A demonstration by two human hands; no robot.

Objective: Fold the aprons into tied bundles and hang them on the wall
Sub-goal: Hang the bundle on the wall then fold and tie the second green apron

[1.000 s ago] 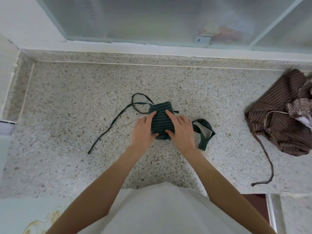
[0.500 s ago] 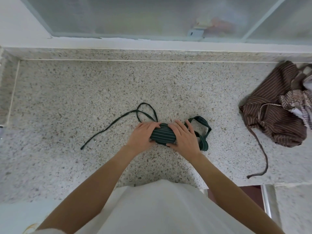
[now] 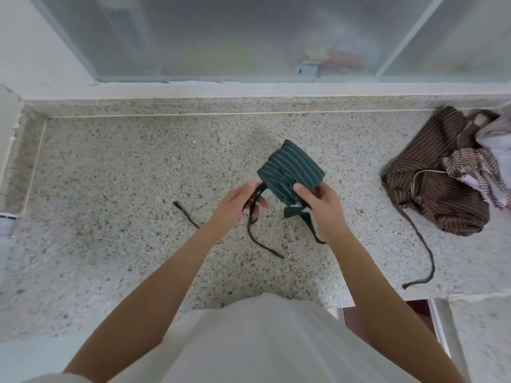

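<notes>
On speckled stone counter [image 3: 116, 172], green apron [image 3: 291, 170]

My right hand [image 3: 320, 201] grips the folded green striped apron [image 3: 291, 170] above the speckled counter [image 3: 124, 175]; my left hand [image 3: 239, 201] pinches its strap [image 3: 255, 208], brown apron [image 3: 437, 186] crumpled rightward

Speckled terrazzo counter [image 3: 116, 175]; frosted sliding window [image 3: 221, 37] behind, white sill [image 3: 193, 91]; soft daylight.
</notes>
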